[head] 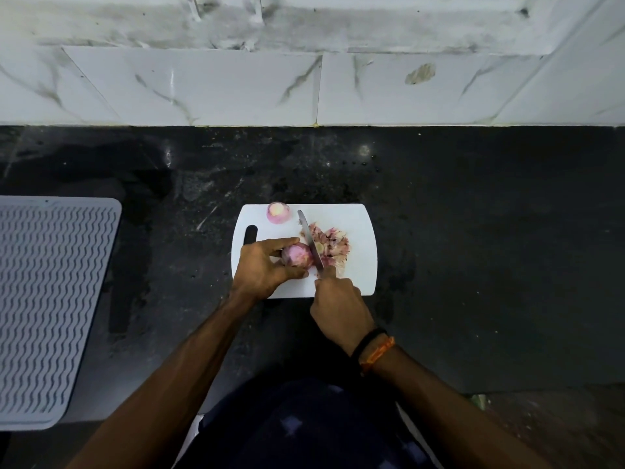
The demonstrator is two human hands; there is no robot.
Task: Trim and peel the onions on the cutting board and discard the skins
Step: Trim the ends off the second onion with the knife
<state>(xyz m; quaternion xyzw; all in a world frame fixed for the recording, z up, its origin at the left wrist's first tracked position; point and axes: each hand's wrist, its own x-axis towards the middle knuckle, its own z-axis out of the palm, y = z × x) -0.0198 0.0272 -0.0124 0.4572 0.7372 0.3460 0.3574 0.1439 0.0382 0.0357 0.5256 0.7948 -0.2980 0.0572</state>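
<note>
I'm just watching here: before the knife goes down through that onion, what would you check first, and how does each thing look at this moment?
1. Left hand grips the onion: ok.
2. Left fingertips away from the knife blade: cannot tell, thumb looks near.
3. Right hand holds the knife handle: ok.
4. Blade sits at the onion's right end: ok.
5. Cutting board lies flat on the counter: ok.
6. Skins discarded: not ok, piled beside the blade.

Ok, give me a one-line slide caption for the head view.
Left hand steadies an onion on the board while the right hand cuts its end with a knife.
</note>
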